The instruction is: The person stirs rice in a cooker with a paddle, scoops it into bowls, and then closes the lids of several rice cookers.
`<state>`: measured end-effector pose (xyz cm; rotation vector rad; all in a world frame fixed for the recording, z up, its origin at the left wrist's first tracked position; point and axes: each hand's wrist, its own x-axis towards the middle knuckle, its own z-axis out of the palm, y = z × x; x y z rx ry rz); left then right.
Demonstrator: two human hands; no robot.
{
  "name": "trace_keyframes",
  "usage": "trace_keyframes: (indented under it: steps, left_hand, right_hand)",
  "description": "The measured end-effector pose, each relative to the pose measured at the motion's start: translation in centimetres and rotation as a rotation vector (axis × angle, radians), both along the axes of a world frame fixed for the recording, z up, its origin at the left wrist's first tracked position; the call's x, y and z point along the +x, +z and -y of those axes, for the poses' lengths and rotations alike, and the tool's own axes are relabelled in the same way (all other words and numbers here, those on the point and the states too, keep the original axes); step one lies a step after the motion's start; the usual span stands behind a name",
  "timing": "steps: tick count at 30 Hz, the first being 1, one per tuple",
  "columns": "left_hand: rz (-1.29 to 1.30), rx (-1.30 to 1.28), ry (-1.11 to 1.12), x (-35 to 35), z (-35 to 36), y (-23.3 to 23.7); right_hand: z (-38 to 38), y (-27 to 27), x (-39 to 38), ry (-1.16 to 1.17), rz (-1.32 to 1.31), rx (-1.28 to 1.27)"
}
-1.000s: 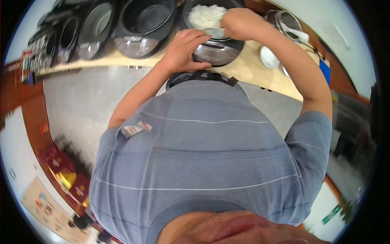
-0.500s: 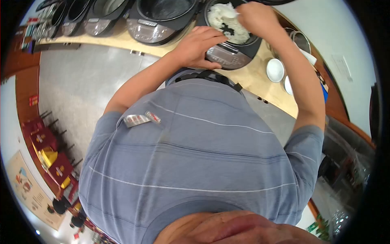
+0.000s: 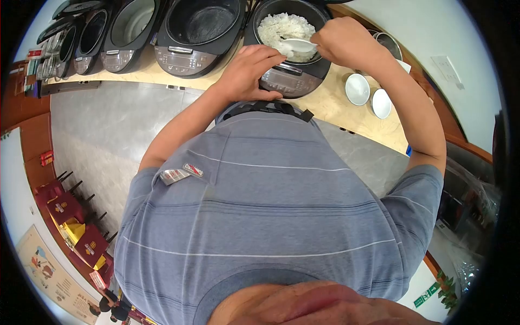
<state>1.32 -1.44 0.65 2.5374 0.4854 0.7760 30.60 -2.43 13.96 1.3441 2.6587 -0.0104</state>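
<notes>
A black rice cooker (image 3: 292, 81) stands at the top centre, its lid raised and white rice (image 3: 284, 28) in its pot. My right hand (image 3: 346, 43) is closed round the handle end of a white rice paddle (image 3: 299, 45). The paddle's blade lies in the near part of the rice, with some rice against it. My left hand (image 3: 250, 73) grips the cooker's front left edge, fingers over the top and thumb lower down at the front.
More open rice cookers (image 3: 187, 59) line the counter (image 3: 319, 103) to the left. Two white bowls (image 3: 357, 89) stand right of my cooker, below my right forearm. A metal container (image 3: 387, 43) is behind them by the wall. Dark red chairs (image 3: 65, 208) are at the far left.
The paddle has come down from the far side of the pot to the near part of the rice, with my right hand. My left hand stays on the cooker. The camera view has shifted slightly.
</notes>
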Motion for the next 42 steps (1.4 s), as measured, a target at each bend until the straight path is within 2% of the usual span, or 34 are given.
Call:
trace_keyframes:
  steps: [1, 6, 8, 12, 15, 18, 19, 20, 22, 28, 30, 32, 34, 36, 40, 42]
  left_hand:
    - [-0.003, 0.001, -0.006, 0.0, 0.0, -0.1]
    - [0.003, 0.011, -0.011, 0.2, -0.1, 0.3]
    - [-0.003, 0.015, -0.013, 0.3, 0.0, 0.6]
    - [-0.021, 0.018, 0.012, 0.3, 0.1, 0.5]
    - [-0.01, 0.018, 0.0, 0.3, 0.1, 0.6]
    - [-0.01, 0.023, 0.0, 0.4, 0.1, 0.6]
    - [-0.011, 0.025, -0.007, 0.4, 0.1, 0.6]
    - [-0.009, 0.023, -0.007, 0.5, 0.1, 0.6]
    - [-0.011, 0.022, -0.009, 0.4, 0.1, 0.7]
    - [-0.008, 0.004, 0.002, 0.4, 0.2, 0.5]
    - [0.017, 0.011, 0.013, 0.5, 0.1, 0.6]
    - [0.011, 0.014, 0.014, 0.4, 0.1, 0.7]
    - [0.002, 0.018, 0.012, 0.4, 0.1, 0.7]
    - [-0.001, 0.017, 0.011, 0.5, 0.1, 0.7]
    - [-0.004, 0.022, 0.006, 0.6, 0.1, 0.7]
    - [-0.006, 0.01, 0.007, 0.6, 0.1, 0.6]
  right_hand:
    - [0.0, 0.4, -0.6, -0.061, -0.06, -0.092]
    - [-1.2, -4.3, -1.9, -0.058, -0.048, -0.125]
    - [-1.6, -5.5, -1.8, -0.12, -0.163, -0.097]
    - [-2.2, -5.9, -0.8, -0.168, -0.099, -0.011]
    - [-3.0, -4.8, -0.4, -0.246, -0.196, 0.179]
    - [-4.6, -5.7, -1.1, -0.277, -0.105, 0.155]
    - [-4.5, -6.3, -1.5, -0.202, -0.107, 0.236]
    - [-4.4, -7.0, -2.2, -0.208, -0.108, 0.239]
    - [-4.4, -8.0, -3.4, -0.038, -0.057, 0.213]
    - [-1.3, -4.1, -1.9, 0.158, -0.079, 0.145]
    - [-1.1, -1.1, -1.0, 0.113, 0.039, 0.122]
    - [-2.6, -0.5, 0.3, 0.092, 0.075, 0.144]
    - [-4.1, 0.1, 1.2, -0.081, 0.142, 0.112]
    - [-5.6, -1.2, 1.2, -0.121, 0.139, 0.112]
    - [-7.5, -7.4, -0.1, -0.188, 0.041, 0.138]
    - [-6.6, -7.6, -1.4, -0.067, -0.161, 0.214]
